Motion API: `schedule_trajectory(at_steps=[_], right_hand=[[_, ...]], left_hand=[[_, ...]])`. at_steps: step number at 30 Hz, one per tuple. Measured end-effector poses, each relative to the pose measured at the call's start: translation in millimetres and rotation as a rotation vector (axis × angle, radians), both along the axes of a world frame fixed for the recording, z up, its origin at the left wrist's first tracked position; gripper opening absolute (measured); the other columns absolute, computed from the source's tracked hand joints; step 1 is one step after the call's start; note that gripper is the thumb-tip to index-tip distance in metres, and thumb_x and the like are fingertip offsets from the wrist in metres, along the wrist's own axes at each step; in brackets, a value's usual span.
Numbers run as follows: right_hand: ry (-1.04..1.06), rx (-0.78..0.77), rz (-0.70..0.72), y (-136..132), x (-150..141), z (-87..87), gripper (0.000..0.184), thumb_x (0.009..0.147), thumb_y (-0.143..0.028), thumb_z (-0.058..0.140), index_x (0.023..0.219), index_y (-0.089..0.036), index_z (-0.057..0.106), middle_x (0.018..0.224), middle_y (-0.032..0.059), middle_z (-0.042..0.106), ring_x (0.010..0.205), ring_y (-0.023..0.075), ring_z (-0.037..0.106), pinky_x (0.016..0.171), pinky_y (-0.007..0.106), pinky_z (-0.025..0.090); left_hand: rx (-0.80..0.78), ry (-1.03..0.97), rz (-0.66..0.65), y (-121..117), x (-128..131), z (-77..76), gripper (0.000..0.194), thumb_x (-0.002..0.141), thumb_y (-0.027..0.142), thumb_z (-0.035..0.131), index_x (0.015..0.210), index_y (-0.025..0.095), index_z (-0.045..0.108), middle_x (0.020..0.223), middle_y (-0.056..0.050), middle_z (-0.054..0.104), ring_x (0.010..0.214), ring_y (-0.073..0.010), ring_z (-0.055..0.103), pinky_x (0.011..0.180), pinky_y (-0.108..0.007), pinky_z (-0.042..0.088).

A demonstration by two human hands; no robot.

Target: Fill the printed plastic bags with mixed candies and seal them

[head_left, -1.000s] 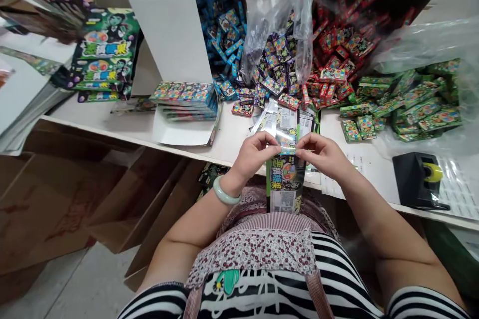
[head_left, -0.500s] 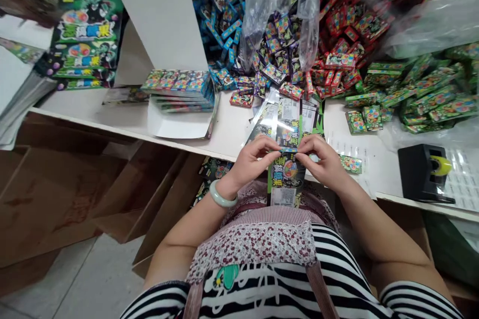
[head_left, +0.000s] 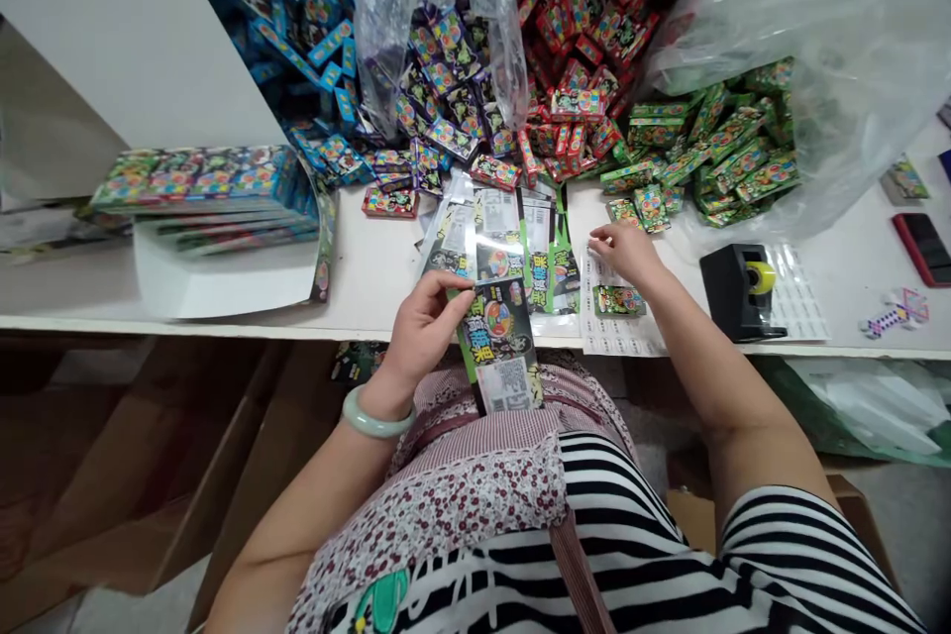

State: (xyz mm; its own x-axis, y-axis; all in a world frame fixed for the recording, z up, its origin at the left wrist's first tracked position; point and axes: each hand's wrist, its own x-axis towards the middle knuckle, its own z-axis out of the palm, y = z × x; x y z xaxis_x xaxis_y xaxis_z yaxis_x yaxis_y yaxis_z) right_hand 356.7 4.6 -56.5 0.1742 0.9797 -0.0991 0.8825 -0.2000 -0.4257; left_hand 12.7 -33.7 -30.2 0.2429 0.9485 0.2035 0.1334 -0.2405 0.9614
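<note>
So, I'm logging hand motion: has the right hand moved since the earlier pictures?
Yes: the right hand moved rightward, away from the pouch and closer to the tape dispenser.

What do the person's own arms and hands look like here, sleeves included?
The left hand and right hand are ungloved. A pale green bangle circles the left wrist; none shows on the right. The short right sleeve has black and white stripes; the left sleeve is out of frame.

Table (head_left: 349,302): at left, tray (head_left: 230,282), packs (head_left: 212,176) in it; at centre, pouches (head_left: 497,218), boxes (head_left: 453,99) behind, one held pouch (head_left: 499,347) before; rightward, sheet (head_left: 620,337) bearing one carton (head_left: 620,301); then tape dispenser (head_left: 728,292); phone (head_left: 923,248) at far right.
</note>
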Motion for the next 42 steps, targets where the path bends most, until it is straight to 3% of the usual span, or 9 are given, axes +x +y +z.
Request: schedule_trajectory(at_steps=[5, 9, 12, 15, 19, 23, 28, 36, 42], right_hand=[[0.022, 0.005, 0.05, -0.9, -5.1, -8.2, 0.013, 0.081, -0.023, 0.066, 0.087, -0.02, 0.076, 0.091, 0.0068, 0.069, 0.086, 0.0209, 0.062, 0.085, 0.034, 0.046], [0.337, -0.023, -0.066, -9.3, 6.6, -5.5, 0.007, 0.077, -0.027, 0.068, 0.075, -0.02, 0.066, 0.078, 0.002, 0.064, 0.075, 0.017, 0.058, 0.08, 0.034, 0.048], [0.72, -0.083, -0.196, -18.1, 10.8, 12.0, 0.024, 0.073, -0.036, 0.073, 0.071, -0.021, 0.055, 0.075, -0.0002, 0.06, 0.072, 0.015, 0.058, 0.075, 0.032, 0.049], [0.878, -0.034, -0.077, -29.2, -6.5, 45.2, 0.034, 0.068, -0.047, 0.078, 0.071, -0.021, 0.056, 0.079, 0.0003, 0.06, 0.076, 0.0142, 0.057, 0.078, 0.032, 0.048], [0.894, -0.053, 0.359, -37.8, -59.3, 92.3, 0.035, 0.076, -0.054, 0.075, 0.074, -0.021, 0.062, 0.093, 0.0043, 0.064, 0.086, 0.0167, 0.058, 0.083, 0.034, 0.048], [0.824, -0.145, 0.568, -27.4, -103.3, 107.7, 0.034, 0.078, -0.054, 0.073, 0.073, -0.022, 0.063, 0.088, 0.0036, 0.066, 0.085, 0.0178, 0.06, 0.082, 0.036, 0.049], [0.747, -0.322, 0.553, -8.6, -117.9, 100.6, 0.031, 0.079, -0.051, 0.073, 0.075, -0.023, 0.063, 0.07, -0.0007, 0.061, 0.066, 0.0139, 0.054, 0.063, 0.03, 0.044], [0.591, -0.404, 0.532, 5.8, -121.1, 108.9, 0.033, 0.077, -0.053, 0.076, 0.07, -0.022, 0.065, 0.064, -0.001, 0.059, 0.065, 0.0137, 0.054, 0.061, 0.029, 0.044], [0.632, -0.429, 0.518, 10.6, -125.1, 104.1, 0.031, 0.076, -0.051, 0.077, 0.07, -0.023, 0.066, 0.067, 0.0007, 0.063, 0.067, 0.0153, 0.056, 0.062, 0.03, 0.046]], left_hand=[[-0.032, -0.001, 0.008, 1.1, -1.0, 1.1, 0.018, 0.088, 0.039, 0.07, 0.094, 0.022, 0.066, 0.089, -0.001, 0.065, 0.083, -0.0143, 0.061, 0.075, -0.026, 0.05], [-0.034, 0.007, 0.005, 2.4, -0.9, -1.5, 0.02, 0.089, 0.041, 0.069, 0.095, 0.023, 0.066, 0.088, -0.001, 0.064, 0.082, -0.0145, 0.06, 0.073, -0.027, 0.049], [-0.016, 0.012, -0.021, 2.8, 2.7, -3.1, 0.019, 0.09, 0.041, 0.067, 0.096, 0.023, 0.065, 0.087, 0.0, 0.062, 0.079, -0.0139, 0.059, 0.072, -0.027, 0.048], [0.017, 0.026, -0.041, 2.1, 8.9, -2.1, 0.016, 0.09, 0.038, 0.067, 0.096, 0.023, 0.063, 0.088, 0.0, 0.061, 0.08, -0.0138, 0.058, 0.074, -0.028, 0.048], [0.05, 0.064, -0.056, -0.2, 16.1, 3.5, 0.013, 0.092, 0.035, 0.064, 0.096, 0.023, 0.06, 0.089, 0.0, 0.06, 0.082, -0.0143, 0.057, 0.076, -0.029, 0.047], [0.078, 0.079, -0.085, -2.9, 16.7, 11.4, 0.011, 0.094, 0.034, 0.061, 0.095, 0.023, 0.059, 0.088, 0.0, 0.061, 0.082, -0.0146, 0.057, 0.076, -0.03, 0.047], [0.081, 0.074, -0.104, -2.1, 14.3, 16.5, 0.019, 0.096, 0.041, 0.056, 0.092, 0.023, 0.058, 0.087, -0.001, 0.061, 0.083, -0.016, 0.058, 0.079, -0.032, 0.048], [0.071, 0.025, -0.121, 2.9, 15.1, 14.3, 0.02, 0.095, 0.043, 0.059, 0.09, 0.024, 0.058, 0.087, -0.001, 0.062, 0.083, -0.0164, 0.059, 0.08, -0.035, 0.05], [0.099, 0.012, -0.025, 1.9, 19.1, 10.1, 0.023, 0.088, 0.037, 0.071, 0.087, 0.022, 0.054, 0.083, 0.001, 0.06, 0.078, -0.0144, 0.056, 0.075, -0.033, 0.048]])
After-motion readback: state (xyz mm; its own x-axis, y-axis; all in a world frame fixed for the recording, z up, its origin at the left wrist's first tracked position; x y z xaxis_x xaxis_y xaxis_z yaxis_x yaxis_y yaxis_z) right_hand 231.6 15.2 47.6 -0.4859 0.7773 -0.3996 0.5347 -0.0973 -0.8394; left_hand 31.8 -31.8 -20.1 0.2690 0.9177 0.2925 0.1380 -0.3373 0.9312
